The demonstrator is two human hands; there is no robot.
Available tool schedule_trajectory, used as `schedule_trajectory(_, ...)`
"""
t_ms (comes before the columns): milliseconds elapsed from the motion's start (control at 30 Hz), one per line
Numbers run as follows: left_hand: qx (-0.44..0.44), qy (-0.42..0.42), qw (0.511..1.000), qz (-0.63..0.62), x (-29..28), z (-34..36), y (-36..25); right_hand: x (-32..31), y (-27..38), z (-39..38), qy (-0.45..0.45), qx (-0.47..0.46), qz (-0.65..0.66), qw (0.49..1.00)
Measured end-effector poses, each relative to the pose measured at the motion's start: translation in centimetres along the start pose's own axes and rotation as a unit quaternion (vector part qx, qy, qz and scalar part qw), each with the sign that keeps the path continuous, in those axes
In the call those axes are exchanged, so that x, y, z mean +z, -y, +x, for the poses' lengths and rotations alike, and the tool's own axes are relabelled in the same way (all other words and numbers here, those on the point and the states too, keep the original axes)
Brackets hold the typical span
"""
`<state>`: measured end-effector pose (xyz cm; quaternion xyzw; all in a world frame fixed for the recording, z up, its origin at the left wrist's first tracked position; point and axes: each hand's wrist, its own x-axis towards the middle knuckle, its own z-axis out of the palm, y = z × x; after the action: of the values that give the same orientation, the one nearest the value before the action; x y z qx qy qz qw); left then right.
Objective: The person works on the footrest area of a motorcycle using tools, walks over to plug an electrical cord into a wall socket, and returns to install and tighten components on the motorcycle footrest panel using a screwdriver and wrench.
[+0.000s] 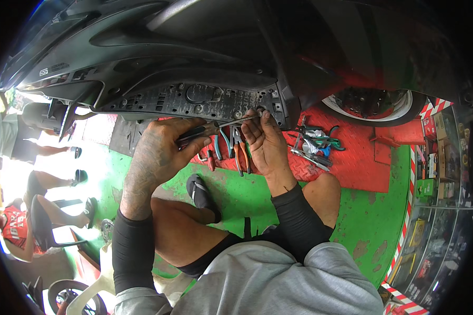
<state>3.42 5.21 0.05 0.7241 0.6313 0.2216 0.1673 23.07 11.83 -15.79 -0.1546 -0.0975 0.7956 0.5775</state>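
My left hand (pixel 163 144) is wrapped round the dark handle of a screwdriver (pixel 236 121), whose metal shaft points right. At the shaft's far end is my right hand (pixel 268 144), its fingers curled and its thumb raised. A small dark piece (pixel 260 109) shows at those fingertips; its kind is too small to make out. Both hands are just below the black, dusty floorboard panel (pixel 194 106) of a scooter, which has holes and slots along it. Beneath my hands lie orange-handled pliers (pixel 239 153), teal-handled pliers (pixel 226 140) and a red-handled tool (pixel 211 160).
More tools (pixel 318 144) lie piled on the red metal platform (pixel 357 176), near the scooter's wheel (pixel 407 111). A glass display case (pixel 436 226) edges the green floor (pixel 362 231) at right. Other people stand and sit at left, one in a red shirt (pixel 16 228).
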Motion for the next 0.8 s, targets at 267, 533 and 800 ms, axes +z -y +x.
schedule_trajectory(267, -0.01, 0.019, 0.999, -0.029, 0.1, 0.0, 0.2, -0.4, 0.6, 0.0, 0.053, -0.015, -0.086, 0.995)
schedule_trajectory(533, 0.083, -0.034, 0.995, 0.033, 1.4, 0.8, -1.3, -0.4, 0.2, 1.1, -0.019, -0.012, 0.038, 0.999)
schedule_trajectory(800, 0.145, 0.117, 0.97, 0.155, 1.1, 9.3, -2.3, 1.3, -0.6, -0.5, -0.081, -0.064, 0.098, 0.99)
